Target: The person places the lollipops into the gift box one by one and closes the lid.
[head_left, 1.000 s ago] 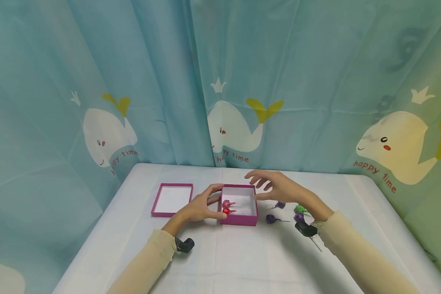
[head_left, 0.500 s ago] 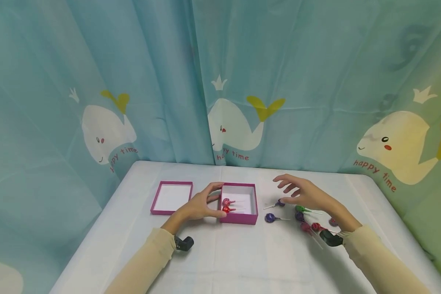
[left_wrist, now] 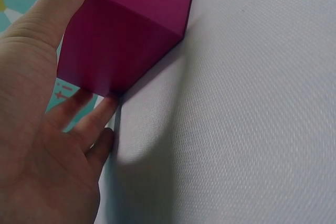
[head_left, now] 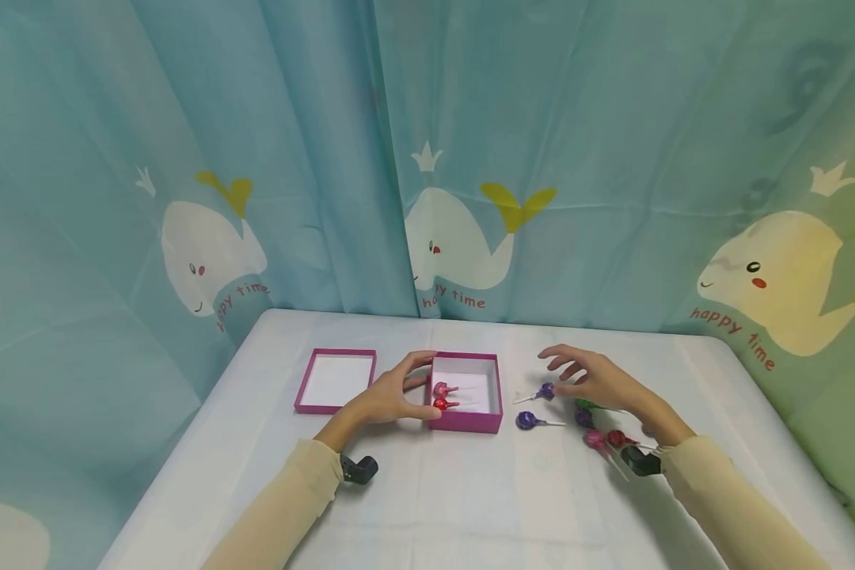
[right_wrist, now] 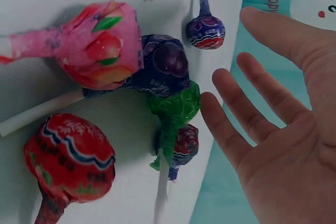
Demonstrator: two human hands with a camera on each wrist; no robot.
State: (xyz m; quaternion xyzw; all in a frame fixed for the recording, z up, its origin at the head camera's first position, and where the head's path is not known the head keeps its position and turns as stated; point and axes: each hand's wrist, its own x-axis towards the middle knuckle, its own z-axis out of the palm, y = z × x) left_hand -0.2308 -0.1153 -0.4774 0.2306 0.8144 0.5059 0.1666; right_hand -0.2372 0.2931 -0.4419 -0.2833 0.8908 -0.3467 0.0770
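Note:
A magenta box (head_left: 465, 423) with a white inside stands on the table. A pink lollipop (head_left: 442, 389) and a red lollipop (head_left: 442, 404) lie in its left part. My left hand (head_left: 385, 398) holds the box by its left side, thumb at the front corner and fingers at the back. To the right, my right hand (head_left: 598, 380) hovers with loosely bent fingers and nothing in them. Close to its thumb is a purple lollipop (head_left: 546, 390), and a second purple lollipop (head_left: 526, 420) lies nearer the front. The right wrist view shows a green lollipop (right_wrist: 178, 106) beside the fingertips.
Left of the box lies its lid (head_left: 335, 384), white inside up. Under the right wrist are more lollipops: a dark purple one (right_wrist: 165, 64), a pink one (right_wrist: 102, 45), a red one (right_wrist: 71, 158) and another (right_wrist: 186, 142) partly hidden. A whale-print curtain (head_left: 328, 158) hangs behind the table.
My right hand has moved right, from the box's right edge to over the loose lollipops, uncovering several of them. The left hand stays at the box.

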